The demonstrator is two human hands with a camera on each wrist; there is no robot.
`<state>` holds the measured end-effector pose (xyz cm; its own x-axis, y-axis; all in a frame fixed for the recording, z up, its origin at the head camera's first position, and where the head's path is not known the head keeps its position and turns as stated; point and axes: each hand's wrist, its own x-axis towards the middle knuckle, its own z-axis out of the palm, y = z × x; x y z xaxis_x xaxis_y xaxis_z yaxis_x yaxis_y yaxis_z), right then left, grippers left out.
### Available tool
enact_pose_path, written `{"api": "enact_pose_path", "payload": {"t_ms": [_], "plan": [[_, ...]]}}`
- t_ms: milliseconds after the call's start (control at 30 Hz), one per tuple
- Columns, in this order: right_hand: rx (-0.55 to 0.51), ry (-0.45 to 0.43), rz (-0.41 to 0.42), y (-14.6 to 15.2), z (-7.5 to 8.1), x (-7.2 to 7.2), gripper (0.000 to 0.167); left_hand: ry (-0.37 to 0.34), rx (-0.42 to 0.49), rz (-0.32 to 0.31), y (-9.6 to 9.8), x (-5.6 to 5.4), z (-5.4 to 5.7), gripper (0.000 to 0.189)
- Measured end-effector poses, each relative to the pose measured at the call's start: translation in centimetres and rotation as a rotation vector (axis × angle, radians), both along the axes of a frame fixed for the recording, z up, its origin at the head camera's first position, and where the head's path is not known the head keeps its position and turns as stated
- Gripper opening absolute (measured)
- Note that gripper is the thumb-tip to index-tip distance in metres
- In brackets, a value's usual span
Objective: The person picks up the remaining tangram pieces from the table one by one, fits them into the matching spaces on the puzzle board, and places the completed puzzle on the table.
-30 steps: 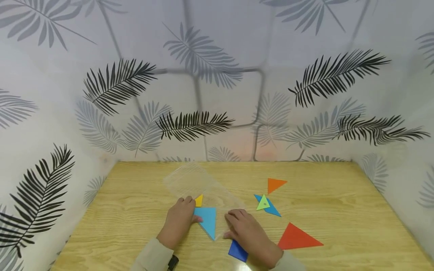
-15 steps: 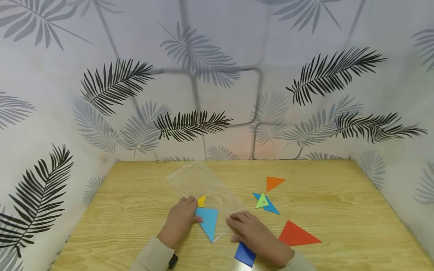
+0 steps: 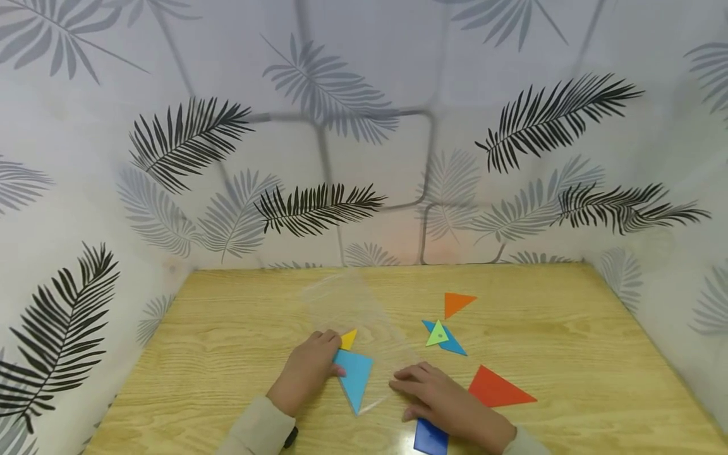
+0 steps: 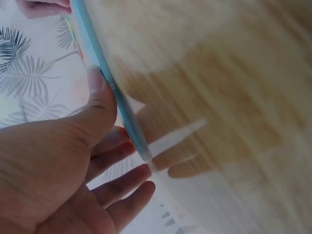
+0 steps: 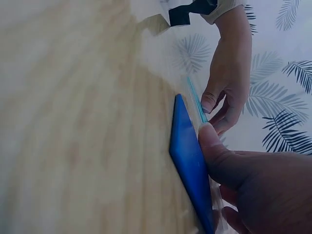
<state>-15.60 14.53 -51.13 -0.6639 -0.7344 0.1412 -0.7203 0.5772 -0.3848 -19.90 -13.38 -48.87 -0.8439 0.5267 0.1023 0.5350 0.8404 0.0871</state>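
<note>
My left hand (image 3: 307, 370) grips the left edge of a light blue triangle (image 3: 357, 376), its thumb on the piece. Just beyond those fingers a yellow triangle (image 3: 348, 339) shows, partly covered. Under them lies a clear plastic sheet (image 3: 358, 309), hard to make out against the wood. My right hand (image 3: 446, 399) holds the sheet's right side with bent fingers. Against that hand's near side is a dark blue four-sided piece (image 3: 430, 437), partly hidden by it. Seen from the right wrist, the dark blue piece (image 5: 185, 151) lies flat beside the thumb.
Right of my right hand lies a red triangle (image 3: 499, 387). Farther back, a light green triangle (image 3: 437, 335) overlaps a blue triangle (image 3: 453, 344), with an orange triangle (image 3: 457, 303) behind them. A leaf-patterned curtain (image 3: 364, 158) closes off the table's far edge.
The clear sheet has turned clockwise, and the light blue and yellow triangles with it. My right hand has shifted right and nearer; the dark blue piece has moved the same way.
</note>
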Motion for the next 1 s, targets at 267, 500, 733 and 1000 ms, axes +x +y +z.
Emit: {"api": "enact_pose_path", "payload": {"t_ms": [267,500,733,1000], "plan": [[-0.050,-0.002,0.044,1.4,-0.2,1.1,0.033,0.009,0.036,-0.101,0.5,0.1,0.2,0.050],[-0.051,-0.038,0.127,2.4,0.1,2.4,0.037,-0.030,0.060,-0.165,1.0,0.1,0.1,0.053],[-0.026,0.006,0.219,2.5,0.5,3.4,0.048,-0.060,0.078,-0.216,1.2,0.3,0.6,0.056],[-0.032,-0.038,0.232,2.2,0.3,4.3,0.040,-0.109,0.055,-0.235,1.5,0.6,0.7,0.053]]}}
